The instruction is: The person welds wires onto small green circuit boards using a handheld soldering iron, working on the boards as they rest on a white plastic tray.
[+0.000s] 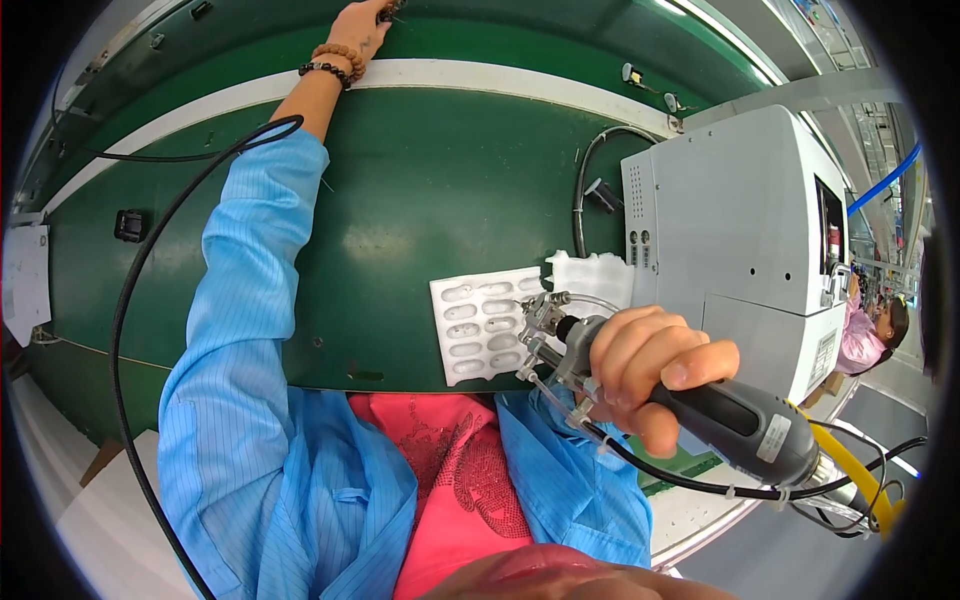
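Note:
My left hand [356,34] is stretched far forward over the green strip beyond the white rail. Its fingers are closed on a small dark part [387,13], partly cut off by the top of the picture. On the right, my right hand [655,375] wraps round the grey and black body of a powered screwdriver [750,425]. The metal head [545,318] of this tool, with thin tubes and fittings, points left over a white moulded tray [479,335]. Oval pockets line the tray, and some hold small bits. The screwdriver's tip is hard to make out.
A grey machine box [715,210] stands at the right, a black cable [580,190] looping behind it. A small black part [130,226] lies left on the green bench [440,190]. Another black cable [122,330] hangs near my left arm. Someone in pink [862,335] sits far right.

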